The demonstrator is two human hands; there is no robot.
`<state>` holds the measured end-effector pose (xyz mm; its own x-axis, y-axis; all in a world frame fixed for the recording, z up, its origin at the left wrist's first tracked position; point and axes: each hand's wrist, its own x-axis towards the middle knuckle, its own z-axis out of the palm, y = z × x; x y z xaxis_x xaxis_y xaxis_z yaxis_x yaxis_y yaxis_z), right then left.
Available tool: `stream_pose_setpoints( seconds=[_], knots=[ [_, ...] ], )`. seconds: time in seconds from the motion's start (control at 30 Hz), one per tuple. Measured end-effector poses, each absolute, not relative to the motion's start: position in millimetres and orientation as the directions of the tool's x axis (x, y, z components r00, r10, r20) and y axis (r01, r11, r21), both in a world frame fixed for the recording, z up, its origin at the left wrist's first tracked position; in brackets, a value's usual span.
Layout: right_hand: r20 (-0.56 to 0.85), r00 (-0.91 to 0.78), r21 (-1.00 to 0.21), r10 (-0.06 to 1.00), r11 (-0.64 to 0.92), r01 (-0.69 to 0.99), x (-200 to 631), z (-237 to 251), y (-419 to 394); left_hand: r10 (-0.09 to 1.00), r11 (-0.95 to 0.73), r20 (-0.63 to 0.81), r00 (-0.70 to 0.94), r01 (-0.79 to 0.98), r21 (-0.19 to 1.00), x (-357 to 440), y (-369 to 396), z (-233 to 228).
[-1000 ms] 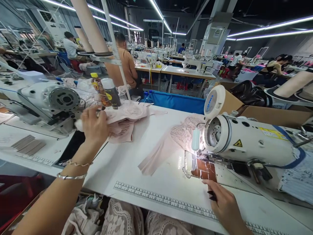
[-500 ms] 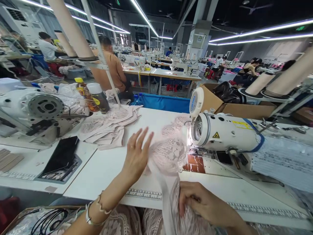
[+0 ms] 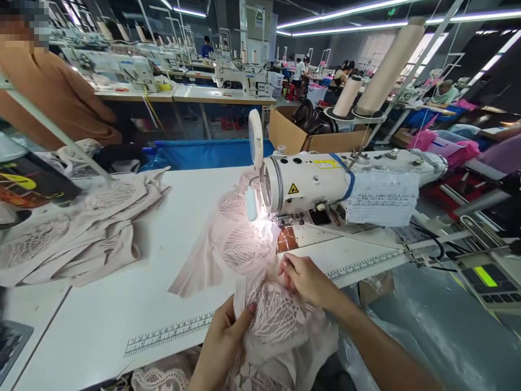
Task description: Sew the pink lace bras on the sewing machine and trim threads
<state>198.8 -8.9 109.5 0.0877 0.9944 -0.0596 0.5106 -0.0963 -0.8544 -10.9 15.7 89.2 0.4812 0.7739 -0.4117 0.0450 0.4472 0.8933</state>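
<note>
Pale-pink lace (image 3: 280, 317) is pinched in the grip of left hand (image 3: 223, 334) and right hand (image 3: 307, 279). More lace (image 3: 238, 247) lies beside the sewing machine (image 3: 309, 182).

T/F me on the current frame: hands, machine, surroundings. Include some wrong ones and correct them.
1. The left hand and right hand both hold lace. True.
2. A cardboard box sits beyond the machine. True.
3. The machine's round end cover is closed. False: the cover stands open.
4. The fabric pile lies to the right of the machine. False: the pile lies to its left.
5. The display at the right is lit. True.
</note>
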Motion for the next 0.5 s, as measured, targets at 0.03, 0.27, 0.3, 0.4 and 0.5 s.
stream_pose_setpoints(
  seconds=[0.03,0.27,0.3,0.4,0.5],
  knots=[
    [-0.086,0.052,-0.866,0.995,-0.1,0.49,203.3,107.0,-4.9,0.781,0.421,-0.392,0.486,0.054,0.906,-10.1,16.9,90.8],
    [-0.24,0.119,-0.945,0.963,-0.26,0.2,182.0,81.3,18.5,0.79,0.265,-0.339,0.511,0.214,0.94,-11.1,29.9,81.4],
    [-0.257,0.129,-0.939,0.958,-0.279,0.201,174.8,78.7,19.7,0.8,0.244,-0.325,0.504,0.222,0.944,-11.6,33.0,79.0],
    [-0.183,0.202,-0.915,0.962,-0.241,0.323,159.5,74.4,19.0,0.776,0.226,-0.359,0.518,0.303,0.926,-12.8,43.4,73.4],
    [-0.04,0.15,-0.886,0.988,-0.105,0.451,160.8,75.5,16.5,0.738,0.18,-0.371,0.563,0.366,0.913,-12.9,51.4,68.4]
  ],
)
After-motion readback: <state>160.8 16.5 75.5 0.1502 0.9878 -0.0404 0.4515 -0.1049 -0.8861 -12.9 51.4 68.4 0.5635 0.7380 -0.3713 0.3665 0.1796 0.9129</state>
